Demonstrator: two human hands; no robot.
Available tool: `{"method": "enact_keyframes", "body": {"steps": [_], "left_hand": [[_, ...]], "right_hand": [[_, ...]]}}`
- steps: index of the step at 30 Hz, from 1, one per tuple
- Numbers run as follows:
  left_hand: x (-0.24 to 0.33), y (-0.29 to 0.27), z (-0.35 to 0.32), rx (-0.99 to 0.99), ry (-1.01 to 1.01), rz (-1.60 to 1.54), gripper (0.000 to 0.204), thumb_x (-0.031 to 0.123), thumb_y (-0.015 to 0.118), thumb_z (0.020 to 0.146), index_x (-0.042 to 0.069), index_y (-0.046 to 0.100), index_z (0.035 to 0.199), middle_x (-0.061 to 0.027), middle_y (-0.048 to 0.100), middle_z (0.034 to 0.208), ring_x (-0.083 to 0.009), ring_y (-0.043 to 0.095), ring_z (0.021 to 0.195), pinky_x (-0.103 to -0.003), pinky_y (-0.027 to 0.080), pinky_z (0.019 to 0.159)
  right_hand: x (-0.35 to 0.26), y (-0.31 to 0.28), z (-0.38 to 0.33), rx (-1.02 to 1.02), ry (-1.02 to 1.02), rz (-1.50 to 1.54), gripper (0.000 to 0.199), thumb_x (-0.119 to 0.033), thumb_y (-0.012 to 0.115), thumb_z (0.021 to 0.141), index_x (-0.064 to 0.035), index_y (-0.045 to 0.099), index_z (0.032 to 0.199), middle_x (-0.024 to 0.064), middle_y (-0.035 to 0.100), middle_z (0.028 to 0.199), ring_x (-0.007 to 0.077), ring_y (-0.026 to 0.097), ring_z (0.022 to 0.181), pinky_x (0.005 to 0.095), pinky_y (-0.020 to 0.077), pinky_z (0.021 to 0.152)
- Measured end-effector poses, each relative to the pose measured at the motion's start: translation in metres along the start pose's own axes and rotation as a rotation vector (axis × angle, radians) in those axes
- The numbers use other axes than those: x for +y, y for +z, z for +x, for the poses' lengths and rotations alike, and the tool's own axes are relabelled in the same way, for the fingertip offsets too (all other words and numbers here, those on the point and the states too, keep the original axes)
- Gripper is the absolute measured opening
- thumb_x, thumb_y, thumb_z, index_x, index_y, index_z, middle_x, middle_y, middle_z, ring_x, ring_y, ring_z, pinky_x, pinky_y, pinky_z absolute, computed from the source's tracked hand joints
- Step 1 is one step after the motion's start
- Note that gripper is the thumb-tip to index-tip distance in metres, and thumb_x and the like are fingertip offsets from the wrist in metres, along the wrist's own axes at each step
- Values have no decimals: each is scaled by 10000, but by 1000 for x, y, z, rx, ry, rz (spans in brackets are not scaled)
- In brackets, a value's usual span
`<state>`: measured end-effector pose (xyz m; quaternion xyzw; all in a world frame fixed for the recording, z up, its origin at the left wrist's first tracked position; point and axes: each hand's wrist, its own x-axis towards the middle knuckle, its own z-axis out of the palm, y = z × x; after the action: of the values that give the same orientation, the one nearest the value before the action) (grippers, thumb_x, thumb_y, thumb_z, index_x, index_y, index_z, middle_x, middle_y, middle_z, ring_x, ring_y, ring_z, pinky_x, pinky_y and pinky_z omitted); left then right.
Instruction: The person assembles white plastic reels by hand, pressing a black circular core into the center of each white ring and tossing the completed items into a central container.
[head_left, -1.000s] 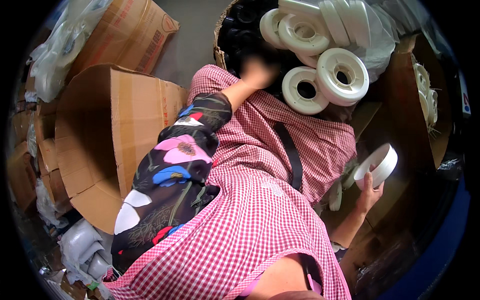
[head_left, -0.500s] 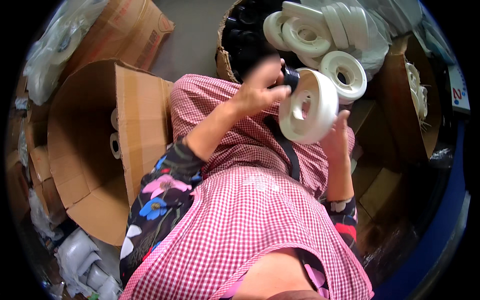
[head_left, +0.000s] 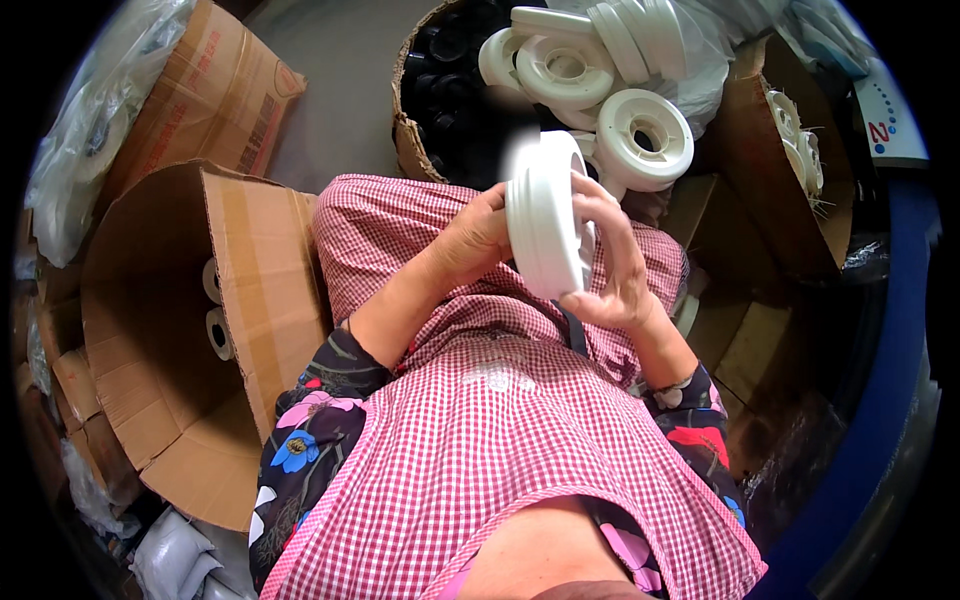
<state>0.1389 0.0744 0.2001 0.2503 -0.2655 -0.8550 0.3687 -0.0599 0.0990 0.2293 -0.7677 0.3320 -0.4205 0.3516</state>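
So from the head cam, looking straight down at my lap: I've got one white plastic spool held on edge over my checked apron, and both hands are clamped on it. My left hand grips its left face and my right hand wraps the right rim, fingers curled over the top. The hands are close together with only the spool between them. Best guess, I'm at the stage of squeezing or checking this spool, maybe pressing its parts together, and the next move would need a firm even push from both sides without letting it twist. Ahead of my knees there's a pile of white spools sitting in clear plastic, and just left of that a round cardboard tub full of black parts. By my left side an open cardboard box lies tipped toward me with a couple of spools against its back wall. More cartons sit near my right side.
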Motion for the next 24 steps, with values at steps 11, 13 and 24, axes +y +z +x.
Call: {"method": "enact_keyframes", "body": {"steps": [11,13,24], "left_hand": [[3,-3,6,127,7,387,709,202,775,755,32,399,1332,-148,560,1135,-235,564,1057,-373,504,908],[-1,-13,6,105,39,391,672,204,767,764,43,425,1320,-144,569,1121,-228,577,1035,-374,514,892],[141,-32,-87,-774,641,-638,256,123,610,837,-6,603,1058,-121,659,971,-205,674,826,-346,582,639]], "right_hand": [[7,-7,6,71,881,431,563,-417,531,907,10,480,1271,94,626,812,112,572,638,224,458,520],[13,-40,15,-435,1142,673,424,-372,530,924,29,640,1005,42,583,604,78,476,435,199,336,368],[75,-84,29,38,247,-1168,473,-325,733,704,-39,634,1068,120,594,1140,278,497,1145,425,354,951]]}}
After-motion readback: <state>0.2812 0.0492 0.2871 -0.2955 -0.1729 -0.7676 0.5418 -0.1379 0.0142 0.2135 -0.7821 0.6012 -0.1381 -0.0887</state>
